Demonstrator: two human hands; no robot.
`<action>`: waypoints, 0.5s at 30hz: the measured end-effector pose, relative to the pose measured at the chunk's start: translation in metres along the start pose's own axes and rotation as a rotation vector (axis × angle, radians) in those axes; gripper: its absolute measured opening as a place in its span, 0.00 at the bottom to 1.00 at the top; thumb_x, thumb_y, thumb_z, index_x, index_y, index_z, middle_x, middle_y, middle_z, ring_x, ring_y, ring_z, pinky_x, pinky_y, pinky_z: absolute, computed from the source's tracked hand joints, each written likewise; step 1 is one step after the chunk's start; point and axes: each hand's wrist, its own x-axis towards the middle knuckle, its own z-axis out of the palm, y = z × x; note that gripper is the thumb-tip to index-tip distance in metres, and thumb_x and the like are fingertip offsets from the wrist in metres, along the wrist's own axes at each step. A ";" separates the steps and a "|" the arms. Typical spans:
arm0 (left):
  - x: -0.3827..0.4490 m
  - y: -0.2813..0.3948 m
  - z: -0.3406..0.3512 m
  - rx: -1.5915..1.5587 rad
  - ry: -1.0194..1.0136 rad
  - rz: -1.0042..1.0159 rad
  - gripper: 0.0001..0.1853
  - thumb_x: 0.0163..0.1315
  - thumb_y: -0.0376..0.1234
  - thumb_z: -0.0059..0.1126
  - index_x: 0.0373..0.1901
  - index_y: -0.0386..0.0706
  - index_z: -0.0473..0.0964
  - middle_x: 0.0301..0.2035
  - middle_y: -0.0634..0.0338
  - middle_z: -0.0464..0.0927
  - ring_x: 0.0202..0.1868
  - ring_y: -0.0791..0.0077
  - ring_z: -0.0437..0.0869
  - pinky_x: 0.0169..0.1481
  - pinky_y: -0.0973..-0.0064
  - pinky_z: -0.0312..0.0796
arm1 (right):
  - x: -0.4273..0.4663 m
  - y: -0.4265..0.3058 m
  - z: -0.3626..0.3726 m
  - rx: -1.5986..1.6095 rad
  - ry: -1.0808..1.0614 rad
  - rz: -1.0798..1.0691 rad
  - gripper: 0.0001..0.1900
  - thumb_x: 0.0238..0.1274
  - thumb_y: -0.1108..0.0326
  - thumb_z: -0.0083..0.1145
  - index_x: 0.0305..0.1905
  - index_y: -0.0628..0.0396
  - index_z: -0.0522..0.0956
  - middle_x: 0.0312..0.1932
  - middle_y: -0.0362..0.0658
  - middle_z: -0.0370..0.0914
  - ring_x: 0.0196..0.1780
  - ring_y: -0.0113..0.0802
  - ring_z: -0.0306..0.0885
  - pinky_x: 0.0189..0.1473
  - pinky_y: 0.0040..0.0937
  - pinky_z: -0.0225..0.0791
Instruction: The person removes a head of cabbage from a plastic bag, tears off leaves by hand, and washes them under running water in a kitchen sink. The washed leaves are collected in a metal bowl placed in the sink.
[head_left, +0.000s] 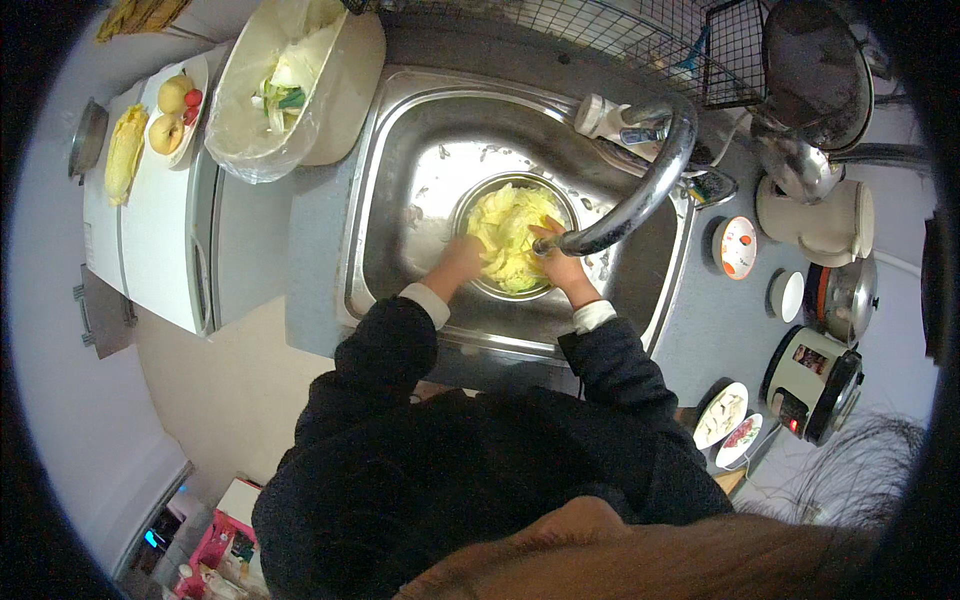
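Observation:
Pale yellow-green cabbage leaves (514, 225) fill a round metal bowl (462, 212) that stands in a stainless steel sink (420, 187). At the bowl's left side, my left hand (461, 261) touches the leaves; its fingertips are hidden among them. My right hand (561, 264) is at the bowl's right side, with some fingers spread over the leaves. The spout of a curved chrome faucet (637, 225) ends just above my right hand and partly covers it. Whether either hand grips a leaf cannot be told.
Left of the sink stands a lined bin (345, 97) with vegetable scraps. A plate of fruit (180, 142) and a Chinese cabbage (126, 154) lie on a white refrigerator (157, 225). Bowls, a rice cooker (806, 382) and plates of cut food (721, 415) line the right counter.

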 end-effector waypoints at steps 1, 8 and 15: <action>0.001 0.004 -0.002 0.080 -0.023 -0.020 0.17 0.54 0.39 0.53 0.43 0.39 0.75 0.33 0.48 0.78 0.36 0.53 0.79 0.42 0.64 0.71 | 0.000 -0.001 -0.004 -0.028 0.003 -0.015 0.24 0.42 0.73 0.61 0.51 0.49 0.74 0.62 0.52 0.57 0.60 0.49 0.62 0.59 0.37 0.59; 0.016 0.039 0.000 -0.635 0.317 -0.027 0.16 0.60 0.38 0.45 0.40 0.37 0.75 0.37 0.47 0.77 0.41 0.55 0.78 0.48 0.66 0.68 | 0.011 -0.071 0.026 0.780 -0.005 0.345 0.16 0.64 0.63 0.44 0.52 0.59 0.70 0.47 0.52 0.72 0.49 0.43 0.71 0.52 0.33 0.64; 0.033 0.119 0.052 -1.211 0.316 -0.118 0.22 0.62 0.49 0.41 0.46 0.40 0.68 0.44 0.48 0.71 0.46 0.64 0.73 0.47 0.70 0.66 | 0.018 -0.079 -0.008 1.698 0.105 0.729 0.18 0.62 0.52 0.46 0.43 0.57 0.72 0.34 0.42 0.73 0.37 0.36 0.70 0.41 0.35 0.66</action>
